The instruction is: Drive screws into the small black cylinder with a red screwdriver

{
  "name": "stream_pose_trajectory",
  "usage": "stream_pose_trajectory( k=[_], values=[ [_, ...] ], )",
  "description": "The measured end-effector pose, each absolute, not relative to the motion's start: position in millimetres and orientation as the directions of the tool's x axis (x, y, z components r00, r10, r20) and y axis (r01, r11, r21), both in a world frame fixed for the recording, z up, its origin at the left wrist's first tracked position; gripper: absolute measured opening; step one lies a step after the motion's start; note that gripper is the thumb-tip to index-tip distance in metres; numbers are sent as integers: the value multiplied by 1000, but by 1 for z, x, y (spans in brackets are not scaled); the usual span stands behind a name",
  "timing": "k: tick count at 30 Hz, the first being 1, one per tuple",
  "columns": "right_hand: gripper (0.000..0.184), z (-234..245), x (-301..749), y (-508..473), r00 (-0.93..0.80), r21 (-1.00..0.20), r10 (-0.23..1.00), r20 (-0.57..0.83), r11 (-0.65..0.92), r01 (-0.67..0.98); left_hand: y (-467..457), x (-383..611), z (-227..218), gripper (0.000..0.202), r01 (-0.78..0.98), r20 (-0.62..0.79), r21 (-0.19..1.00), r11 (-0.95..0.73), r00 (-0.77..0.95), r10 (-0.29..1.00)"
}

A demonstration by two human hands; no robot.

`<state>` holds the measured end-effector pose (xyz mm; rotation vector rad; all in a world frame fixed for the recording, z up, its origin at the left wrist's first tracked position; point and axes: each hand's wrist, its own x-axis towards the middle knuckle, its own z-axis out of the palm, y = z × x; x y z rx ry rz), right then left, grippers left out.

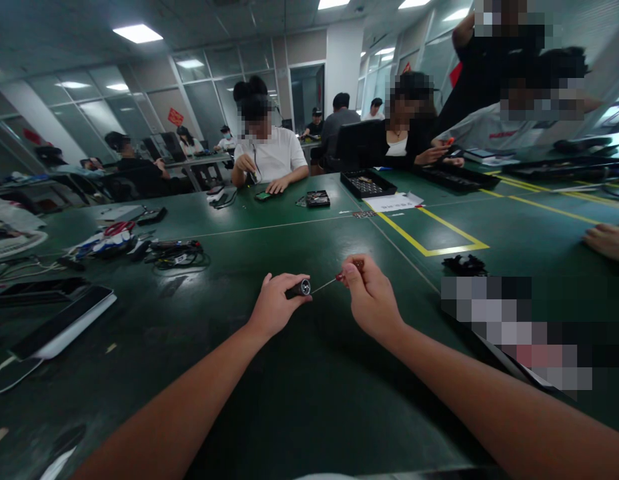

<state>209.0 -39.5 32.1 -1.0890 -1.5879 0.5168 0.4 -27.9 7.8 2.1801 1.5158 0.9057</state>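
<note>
My left hand (273,305) is closed around a short black cylinder (297,289) with a silvery ring at its round end, which looks like a small flashlight. That end points toward the right and partly toward me. In my right hand (373,299) is a screwdriver (325,286) with a reddish-brown handle and a thin metal shaft. The shaft slants down and left, its tip close to the cylinder's ringed end; whether they touch I cannot tell. Both hands are above the dark green tabletop (299,393). My fingers hide most of the cylinder's body and the screwdriver's handle.
Bundled black cables (177,255) and a black-and-white device (64,323) lie at left. A small black part (464,265) is on the right, near another person's hand (609,241). Across the table are black trays (368,184) and a person in a white shirt (284,150).
</note>
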Motion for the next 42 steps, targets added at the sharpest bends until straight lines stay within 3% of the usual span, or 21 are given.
stream_pose_trajectory(
  k=[8,14,22,26,42],
  values=[
    [16,33,207,-41,-42,-757,833,552,522,392,-30,2,9,36,724,298,569,-391,261,918],
    [16,33,210,-38,20,-755,826,563,504,419,-31,2,8,37,727,294,552,-409,289,911],
    [17,34,209,-40,-93,-743,832,547,533,406,-29,0,7,37,721,314,541,-432,303,900],
    [18,36,210,-41,-48,-746,840,541,505,433,-29,-1,7,37,710,321,557,-431,295,900],
    [16,29,209,-37,-44,-839,869,493,488,240,-28,-1,8,38,668,314,636,-387,234,920]
  ],
)
